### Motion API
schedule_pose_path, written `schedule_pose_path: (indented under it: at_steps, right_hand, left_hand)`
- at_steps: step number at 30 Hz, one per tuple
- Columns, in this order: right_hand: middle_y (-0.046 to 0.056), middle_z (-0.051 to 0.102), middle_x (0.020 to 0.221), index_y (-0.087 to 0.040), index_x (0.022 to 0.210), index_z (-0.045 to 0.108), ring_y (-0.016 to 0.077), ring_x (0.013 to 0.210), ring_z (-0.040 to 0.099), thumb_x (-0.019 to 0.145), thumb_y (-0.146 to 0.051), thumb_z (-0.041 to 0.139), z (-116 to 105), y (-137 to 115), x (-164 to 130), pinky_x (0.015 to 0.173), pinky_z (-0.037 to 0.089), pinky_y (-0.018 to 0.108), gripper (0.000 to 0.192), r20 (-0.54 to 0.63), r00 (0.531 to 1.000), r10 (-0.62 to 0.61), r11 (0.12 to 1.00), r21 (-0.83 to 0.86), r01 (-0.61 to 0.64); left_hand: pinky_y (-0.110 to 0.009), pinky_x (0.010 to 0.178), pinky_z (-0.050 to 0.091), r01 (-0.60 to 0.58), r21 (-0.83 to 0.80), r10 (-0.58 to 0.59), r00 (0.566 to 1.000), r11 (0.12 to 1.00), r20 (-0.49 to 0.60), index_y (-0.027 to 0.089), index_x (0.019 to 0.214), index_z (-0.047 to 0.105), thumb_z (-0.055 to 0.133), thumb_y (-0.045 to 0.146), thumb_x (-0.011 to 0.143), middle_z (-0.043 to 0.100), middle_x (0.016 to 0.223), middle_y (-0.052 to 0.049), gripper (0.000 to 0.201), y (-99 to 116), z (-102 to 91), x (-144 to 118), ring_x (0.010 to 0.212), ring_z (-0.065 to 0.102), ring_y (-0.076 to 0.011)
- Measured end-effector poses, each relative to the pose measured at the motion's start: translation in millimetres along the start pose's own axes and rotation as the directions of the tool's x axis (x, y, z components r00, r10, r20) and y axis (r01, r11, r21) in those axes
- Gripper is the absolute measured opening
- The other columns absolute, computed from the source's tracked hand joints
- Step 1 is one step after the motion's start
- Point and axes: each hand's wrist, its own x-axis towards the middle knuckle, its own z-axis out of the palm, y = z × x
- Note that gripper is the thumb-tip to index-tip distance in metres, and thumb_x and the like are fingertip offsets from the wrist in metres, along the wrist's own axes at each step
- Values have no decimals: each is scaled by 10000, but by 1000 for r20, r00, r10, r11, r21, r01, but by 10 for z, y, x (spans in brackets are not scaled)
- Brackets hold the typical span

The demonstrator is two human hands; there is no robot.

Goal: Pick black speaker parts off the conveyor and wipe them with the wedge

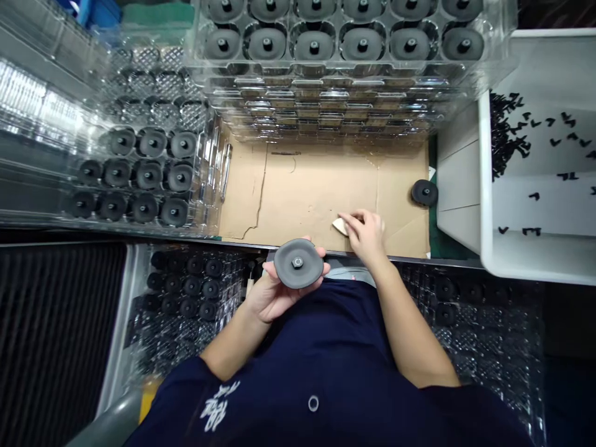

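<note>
A matte dark-grey, rounded plastic-looking disc with a raised central hub (305,273) sits in the left hand (272,298), just off the near edge of a flat brown cardboard sheet (316,186). The left hand is clamped on its rim, the thumb on the left and fingertips wrapping the right side and underside, so the hub faces up. The right hand (369,233) is over the cardboard, fingers bunched together at a small off-white, wedge-shaped piece (339,226); I cannot tell whether they pinch it or only rest on it. The disc looks light and stiff, with a dull surface that probably gives fair grip but could scuff or show marks. The rim seems the best hold, supported from beneath, leaving the hub free of pressure. The off-white piece looks light, perhaps soft, and best taken between fingertips. Another dark round disc (424,192) lies at the cardboard's right edge, near a white plastic bin (487,205) of small black bent pieces (505,133). Beyond, a clear plastic tray (342,64) shows 6 discs in its nearest row.
</note>
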Motion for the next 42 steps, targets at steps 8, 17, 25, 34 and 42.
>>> schedule_pose_path:
  at_steps: [8,17,25,34,42]
  right_hand:
    - [97,582,1189,-214,1315,526,187,1063,573,929,-258,462,-359,-196,-278,970,456,377,394,-229,972,59,964,267,5]
    - [36,685,987,-225,1107,650,164,942,627,939,-219,476,-373,-475,-568,865,482,329,242,1,991,-132,908,400,121]
    - [17,694,923,-240,1032,689,149,892,640,922,-217,519,-499,-603,-774,845,480,303,203,-13,995,-95,812,578,85]
    - [-15,677,905,-331,1090,657,119,867,610,880,-139,595,-873,-791,-1097,774,478,257,291,-56,960,-274,478,858,186]
    - [8,680,820,-228,1065,679,102,749,610,863,-242,641,-976,-912,-960,637,458,210,206,190,890,-415,545,835,76]
  left_hand:
    - [-330,804,571,15,-17,-13,996,1000,84,227,1145,636,782,584,555,696,1077,-56,705,6,84,-5,939,690,-246]
    - [-283,629,584,-24,63,9,972,998,233,293,1218,589,590,688,726,699,1049,-47,631,-133,132,-161,790,723,-212]
    - [-425,931,493,-738,665,489,540,-115,685,401,1484,0,784,237,717,583,1246,-101,1109,-271,35,-296,1110,590,-223]
    - [-409,888,536,-671,576,416,409,-466,813,239,1494,-76,813,269,684,618,1173,-157,1203,-343,97,-445,1052,619,-216]
    - [-398,898,516,-678,613,397,473,-406,787,216,1496,-60,812,327,680,640,1120,-141,1199,-307,92,-405,1026,630,-217]
